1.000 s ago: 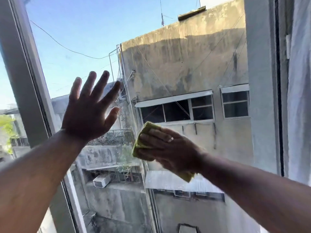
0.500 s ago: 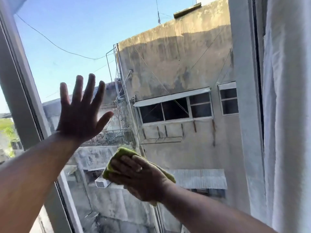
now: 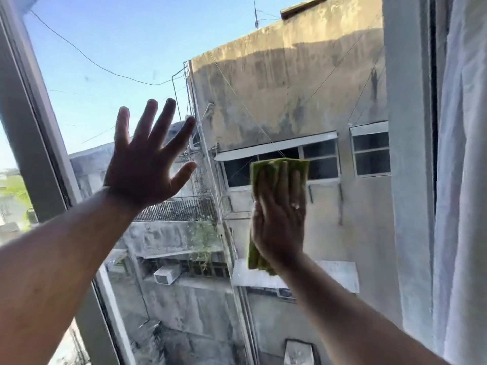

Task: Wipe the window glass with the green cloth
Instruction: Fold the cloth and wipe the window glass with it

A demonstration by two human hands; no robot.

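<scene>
The window glass point(image 3: 303, 88) fills the view, with sky and a stained concrete building behind it. My right hand point(image 3: 279, 214) lies flat against the pane at centre right, fingers pointing up, pressing the green cloth point(image 3: 279, 167) onto the glass. The cloth sticks out above my fingertips and below my wrist. My left hand point(image 3: 147, 164) is spread open on the glass to the left, fingers apart, holding nothing.
A grey window frame point(image 3: 34, 143) runs diagonally down the left side. A white curtain point(image 3: 463, 180) hangs at the right edge, beside the right frame post point(image 3: 408, 154). Some specks and smears show on the upper left glass.
My right hand has moved with the cloth from lower left up and to the right, and turned so its fingers point upward. My left hand has stayed spread on the glass.
</scene>
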